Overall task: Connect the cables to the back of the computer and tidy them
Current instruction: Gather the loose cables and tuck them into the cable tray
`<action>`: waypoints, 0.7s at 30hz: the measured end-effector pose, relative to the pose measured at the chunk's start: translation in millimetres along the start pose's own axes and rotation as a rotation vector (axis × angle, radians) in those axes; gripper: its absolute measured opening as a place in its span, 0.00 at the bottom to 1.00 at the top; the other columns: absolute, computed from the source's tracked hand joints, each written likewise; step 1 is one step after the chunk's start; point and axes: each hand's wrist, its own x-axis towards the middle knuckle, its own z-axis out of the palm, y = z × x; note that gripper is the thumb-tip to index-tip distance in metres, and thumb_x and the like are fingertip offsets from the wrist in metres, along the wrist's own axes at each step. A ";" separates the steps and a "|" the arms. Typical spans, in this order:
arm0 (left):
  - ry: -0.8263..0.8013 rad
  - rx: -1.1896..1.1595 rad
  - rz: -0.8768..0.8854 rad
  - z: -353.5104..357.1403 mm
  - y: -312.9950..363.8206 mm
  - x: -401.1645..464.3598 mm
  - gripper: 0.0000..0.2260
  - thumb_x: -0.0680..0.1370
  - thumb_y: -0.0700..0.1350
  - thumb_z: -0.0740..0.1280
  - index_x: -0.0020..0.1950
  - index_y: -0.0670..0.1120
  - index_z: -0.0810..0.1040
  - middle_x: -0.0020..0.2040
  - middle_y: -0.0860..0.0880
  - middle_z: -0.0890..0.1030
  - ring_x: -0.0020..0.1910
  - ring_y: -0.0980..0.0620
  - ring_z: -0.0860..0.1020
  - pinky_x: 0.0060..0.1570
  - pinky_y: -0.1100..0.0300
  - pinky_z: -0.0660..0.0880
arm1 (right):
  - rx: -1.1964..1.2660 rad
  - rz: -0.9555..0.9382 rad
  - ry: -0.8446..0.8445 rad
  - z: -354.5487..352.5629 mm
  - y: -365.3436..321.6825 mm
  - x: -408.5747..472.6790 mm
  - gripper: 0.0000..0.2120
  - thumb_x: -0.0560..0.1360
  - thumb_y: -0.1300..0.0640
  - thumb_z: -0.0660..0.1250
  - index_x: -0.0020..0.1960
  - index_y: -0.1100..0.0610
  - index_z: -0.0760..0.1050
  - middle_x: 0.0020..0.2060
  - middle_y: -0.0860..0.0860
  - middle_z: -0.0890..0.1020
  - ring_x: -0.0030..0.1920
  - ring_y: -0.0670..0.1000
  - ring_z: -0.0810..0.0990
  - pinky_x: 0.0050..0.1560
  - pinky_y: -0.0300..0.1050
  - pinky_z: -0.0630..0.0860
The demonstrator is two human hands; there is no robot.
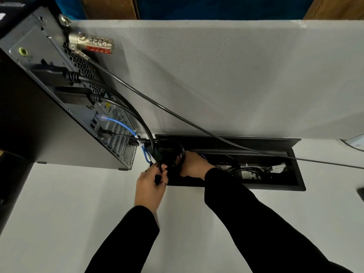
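Note:
A grey computer tower (49,123) stands at the left with its back panel facing me. Two thick black cables (122,99) and a blue network cable (122,125) are plugged into it and drop toward an open cable tray (275,186) set in the desk. My left hand (151,184) pinches the bundle of black cables at the tray's left end. My right hand (193,164) reaches into the tray and grips a loop of black cable (182,150). Its fingertips are hidden by the cables.
A combination lock (92,43) hangs on the tower's top corner, and its steel cable (197,127) runs diagonally right across the tray. A grey partition (216,75) backs the white desk (78,203). The tray's lid (236,140) stands open, with sockets and wires inside.

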 end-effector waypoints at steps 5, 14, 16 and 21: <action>0.019 0.107 -0.043 -0.4 4.6 -3.9 0.05 0.72 0.36 0.69 0.47 0.43 0.81 0.36 0.55 0.78 0.41 0.46 0.71 0.41 0.70 0.65 | 0.010 0.037 -0.047 8.1 5.7 1.7 0.16 0.74 0.66 0.60 0.29 0.56 0.65 0.28 0.49 0.69 0.28 0.44 0.67 0.24 0.32 0.62; -0.001 0.180 -0.058 0.6 -0.6 -3.8 0.06 0.70 0.37 0.72 0.46 0.43 0.82 0.43 0.44 0.79 0.44 0.41 0.74 0.47 0.77 0.58 | 0.109 -0.029 -0.045 3.3 15.1 -9.7 0.12 0.76 0.56 0.62 0.54 0.61 0.75 0.50 0.58 0.80 0.49 0.54 0.78 0.47 0.46 0.73; 0.004 0.202 -0.069 1.2 -1.6 -3.6 0.06 0.70 0.39 0.73 0.45 0.42 0.81 0.43 0.43 0.79 0.44 0.40 0.74 0.47 0.76 0.56 | 0.136 -0.041 -0.046 3.4 14.2 -12.0 0.11 0.76 0.56 0.60 0.55 0.60 0.74 0.51 0.57 0.80 0.49 0.53 0.77 0.47 0.44 0.71; 0.033 0.174 -0.092 1.2 3.0 -3.4 0.06 0.72 0.35 0.70 0.47 0.40 0.78 0.42 0.46 0.75 0.45 0.44 0.72 0.47 0.67 0.59 | 0.270 -0.045 -0.100 4.5 3.3 -17.1 0.09 0.76 0.60 0.57 0.54 0.60 0.72 0.54 0.55 0.77 0.55 0.54 0.75 0.61 0.49 0.70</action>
